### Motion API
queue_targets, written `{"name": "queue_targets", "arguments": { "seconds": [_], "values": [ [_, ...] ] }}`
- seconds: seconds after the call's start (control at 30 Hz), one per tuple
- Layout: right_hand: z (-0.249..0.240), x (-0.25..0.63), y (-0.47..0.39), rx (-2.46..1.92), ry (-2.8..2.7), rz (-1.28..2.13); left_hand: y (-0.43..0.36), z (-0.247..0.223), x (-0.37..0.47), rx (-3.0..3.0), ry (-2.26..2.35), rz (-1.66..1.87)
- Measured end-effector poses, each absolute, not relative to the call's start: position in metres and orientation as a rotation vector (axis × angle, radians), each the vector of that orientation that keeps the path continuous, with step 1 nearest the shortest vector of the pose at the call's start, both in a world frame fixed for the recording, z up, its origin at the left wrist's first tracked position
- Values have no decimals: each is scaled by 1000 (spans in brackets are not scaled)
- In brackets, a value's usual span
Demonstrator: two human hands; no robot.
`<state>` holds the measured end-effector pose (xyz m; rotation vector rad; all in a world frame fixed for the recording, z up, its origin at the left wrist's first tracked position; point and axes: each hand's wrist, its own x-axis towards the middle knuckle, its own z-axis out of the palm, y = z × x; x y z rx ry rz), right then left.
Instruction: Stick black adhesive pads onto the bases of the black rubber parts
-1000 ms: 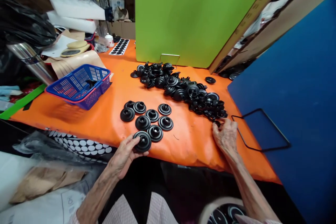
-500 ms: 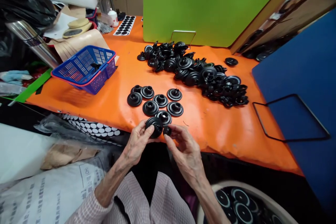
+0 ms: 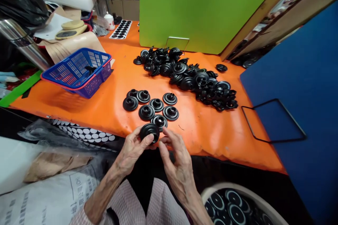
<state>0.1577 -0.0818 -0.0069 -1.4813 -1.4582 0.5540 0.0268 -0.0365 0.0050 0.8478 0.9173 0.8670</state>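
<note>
Just over the table's front edge, my left hand (image 3: 129, 153) grips a round black ridged disc part (image 3: 149, 132), with the thumb across its near side. Close to the disc's right side is my right hand (image 3: 176, 161), its thumb and fingers apart and nothing visible between them. Several similar black discs with raised central stems (image 3: 146, 112) lie stem up on the orange table cover just beyond my hands. Farther back, a long heap of loose black parts (image 3: 181, 68) mixes discs on the left with small knob-like pieces (image 3: 221, 100) on the right.
A blue plastic basket (image 3: 91, 89) with a dark piece inside stands at left, near a steel flask (image 3: 26, 44). A green board (image 3: 182, 7) rises behind the heap and a blue board (image 3: 290, 77) at right. Below the table, a round tub (image 3: 211, 191) holds black discs.
The small black knob-like piece that my right fingers pinched no longer shows in them, and those fingers have spread. My left hand has tilted the disc. The whole view has shifted slightly.
</note>
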Motion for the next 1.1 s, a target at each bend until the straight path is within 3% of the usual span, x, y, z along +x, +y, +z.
{"name": "queue_targets", "arguments": {
  "seconds": [0.23,0.57,0.9,1.1],
  "values": [
    [-5,161,-76,-1440,-1029,1198,-40,6,27,908,848,855],
    [-11,148,-70,-1428,-1024,1142,-31,5,21,1021,995,819],
    [4,261,36,-1756,-1373,449,35,-13,-5,1442,1537,857],
    [12,229,63,-1619,-1541,503,37,-15,-5,1234,1304,1014]
  ]
}}
